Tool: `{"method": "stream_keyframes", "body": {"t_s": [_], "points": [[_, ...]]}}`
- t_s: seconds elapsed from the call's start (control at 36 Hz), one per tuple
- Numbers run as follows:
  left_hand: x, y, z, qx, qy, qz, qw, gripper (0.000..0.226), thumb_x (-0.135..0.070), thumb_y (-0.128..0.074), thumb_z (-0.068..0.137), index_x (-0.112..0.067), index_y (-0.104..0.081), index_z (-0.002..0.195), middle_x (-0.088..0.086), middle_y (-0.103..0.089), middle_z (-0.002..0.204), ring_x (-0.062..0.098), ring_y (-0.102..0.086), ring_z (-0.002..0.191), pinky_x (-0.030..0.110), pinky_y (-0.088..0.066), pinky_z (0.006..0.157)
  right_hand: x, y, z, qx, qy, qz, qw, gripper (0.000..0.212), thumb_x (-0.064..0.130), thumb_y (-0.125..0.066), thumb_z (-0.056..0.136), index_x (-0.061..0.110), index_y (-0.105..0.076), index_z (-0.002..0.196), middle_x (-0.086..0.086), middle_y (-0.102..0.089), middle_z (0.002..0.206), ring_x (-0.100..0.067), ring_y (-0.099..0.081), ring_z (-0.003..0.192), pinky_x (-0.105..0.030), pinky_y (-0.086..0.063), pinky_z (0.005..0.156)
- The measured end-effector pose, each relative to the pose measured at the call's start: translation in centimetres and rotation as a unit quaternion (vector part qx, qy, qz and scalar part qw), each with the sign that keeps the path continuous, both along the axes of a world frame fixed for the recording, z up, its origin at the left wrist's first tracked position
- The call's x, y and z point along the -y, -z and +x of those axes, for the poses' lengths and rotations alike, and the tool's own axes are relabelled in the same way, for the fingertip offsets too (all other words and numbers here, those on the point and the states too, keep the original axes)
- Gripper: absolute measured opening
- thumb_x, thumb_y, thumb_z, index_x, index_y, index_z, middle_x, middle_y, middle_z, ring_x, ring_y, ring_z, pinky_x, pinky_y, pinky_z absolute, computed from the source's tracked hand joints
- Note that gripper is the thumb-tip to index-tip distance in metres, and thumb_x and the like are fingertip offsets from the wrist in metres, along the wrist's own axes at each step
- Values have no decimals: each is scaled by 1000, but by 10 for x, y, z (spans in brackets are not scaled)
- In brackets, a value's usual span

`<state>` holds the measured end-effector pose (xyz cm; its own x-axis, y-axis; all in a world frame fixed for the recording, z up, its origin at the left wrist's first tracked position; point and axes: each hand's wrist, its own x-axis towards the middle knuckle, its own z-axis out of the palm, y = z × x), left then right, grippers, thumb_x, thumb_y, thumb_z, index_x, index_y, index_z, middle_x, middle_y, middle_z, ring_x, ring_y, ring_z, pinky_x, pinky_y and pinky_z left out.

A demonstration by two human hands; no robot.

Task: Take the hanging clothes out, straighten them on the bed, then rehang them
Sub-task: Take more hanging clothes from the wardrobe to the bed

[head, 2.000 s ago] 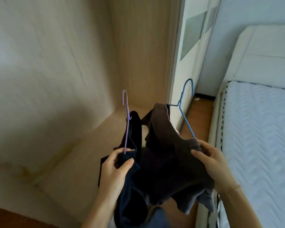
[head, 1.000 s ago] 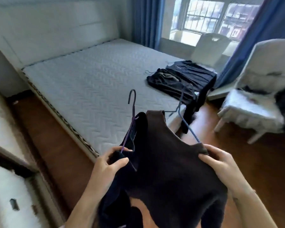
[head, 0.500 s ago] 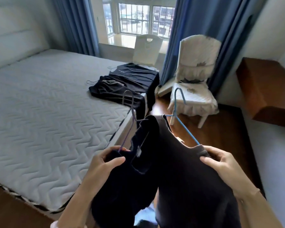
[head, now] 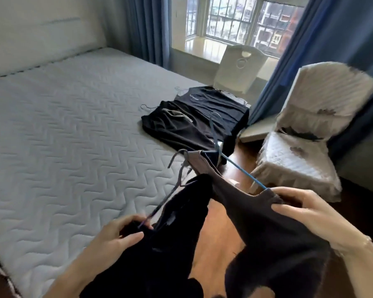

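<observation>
My left hand (head: 116, 233) grips the shoulder of a black garment (head: 170, 229) on a purple hanger (head: 177, 168). My right hand (head: 304, 211) pinches the shoulder of a dark brown garment (head: 267, 229) on a blue hanger (head: 241, 168). Both garments hang in front of me, over the wooden floor beside the bed (head: 63, 136). The hanger hooks tilt forward toward the bed's corner. Two dark garments (head: 194, 117) lie flat on hangers at the far corner of the grey quilted mattress.
A white covered chair (head: 306, 136) stands right of the bed's corner, another white chair (head: 239, 67) by the window. Blue curtains hang on both sides of the window. Wooden floor (head: 218, 244) runs between bed and chair.
I have turned from the wardrobe to the bed, carrying both garments. Since half a second ago the hangers have tipped forward and lower, and the bed corner is nearer.
</observation>
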<state>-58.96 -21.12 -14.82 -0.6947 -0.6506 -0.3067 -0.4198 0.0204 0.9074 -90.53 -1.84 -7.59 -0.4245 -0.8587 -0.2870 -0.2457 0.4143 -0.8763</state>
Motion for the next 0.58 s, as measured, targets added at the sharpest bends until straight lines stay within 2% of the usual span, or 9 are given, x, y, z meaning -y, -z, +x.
{"method": "stream_keyframes", "body": {"t_s": [0.11, 0.17, 0.22, 0.36, 0.42, 0.44, 0.47, 0.53, 0.58], "points": [[33, -1, 21, 28, -53, -20, 998, 21, -13, -65, 75, -31, -74, 82, -6, -75, 89, 2, -67, 86, 3, -44, 77, 71, -19, -31, 0, -110, -10, 994, 36, 48, -80, 59, 37, -77, 94, -1, -78, 97, -14, -73, 89, -17, -57, 74], [48, -1, 30, 50, -89, -37, 994, 25, -5, -66, 83, -29, -74, 77, -6, -75, 84, 0, -66, 80, 3, -43, 73, 113, -24, -50, -21, -161, -10, 987, 65, 72, -81, 39, 39, -76, 95, -1, -77, 98, -11, -73, 87, -17, -57, 74], [63, 1, 38, 64, -145, -57, 986, 27, -1, -66, 84, -24, -74, 72, -5, -74, 80, -3, -65, 73, 3, -42, 70, 159, -27, -66, -20, -203, -11, 979, 76, 76, -81, 27, 38, -77, 93, 0, -78, 95, -8, -73, 82, -15, -57, 71], [114, 7, 48, 136, -272, -120, 945, 18, -15, -67, 84, -24, -72, 69, -16, -71, 79, -11, -60, 70, -2, -36, 66, 288, -32, -82, -5, -302, -5, 953, 73, 72, -85, 17, 41, -78, 82, 1, -79, 85, -6, -73, 70, -13, -57, 63], [138, 10, 52, 156, -310, -129, 929, 21, -15, -67, 84, -26, -72, 67, -15, -71, 73, -13, -60, 69, -3, -36, 67, 342, -32, -84, -33, -346, -2, 938, 65, 73, -83, 25, 44, -77, 83, 4, -79, 86, -6, -73, 71, -12, -56, 62], [150, 12, 56, 167, -333, -131, 919, 23, -16, -68, 84, -27, -71, 64, -12, -72, 71, -12, -61, 70, -1, -37, 70, 369, -30, -85, -47, -364, -3, 930, 55, 69, -83, 36, 43, -77, 85, 3, -79, 89, -7, -74, 74, -12, -57, 64], [162, 14, 60, 181, -353, -133, 908, 21, -20, -70, 84, -29, -70, 65, -10, -72, 73, -8, -62, 75, 6, -39, 77, 395, -29, -85, -59, -378, -3, 924, 41, 59, -82, 50, 41, -77, 87, 3, -79, 92, -9, -74, 78, -12, -57, 66], [187, 16, 66, 225, -375, -140, 888, 16, -30, -70, 82, -32, -69, 66, -5, -72, 82, 10, -64, 86, 26, -41, 85, 449, -24, -90, -82, -402, -6, 912, 17, 32, -76, 77, 41, -73, 91, 14, -77, 90, -2, -72, 81, -7, -54, 69], [210, 15, 70, 261, -387, -147, 872, 19, -26, -68, 85, -32, -68, 67, -2, -71, 86, 17, -62, 88, 29, -38, 82, 498, -18, -95, -106, -423, -11, 900, 30, 14, -68, 87, 44, -69, 88, 26, -74, 86, 10, -68, 79, 0, -50, 68]]}}
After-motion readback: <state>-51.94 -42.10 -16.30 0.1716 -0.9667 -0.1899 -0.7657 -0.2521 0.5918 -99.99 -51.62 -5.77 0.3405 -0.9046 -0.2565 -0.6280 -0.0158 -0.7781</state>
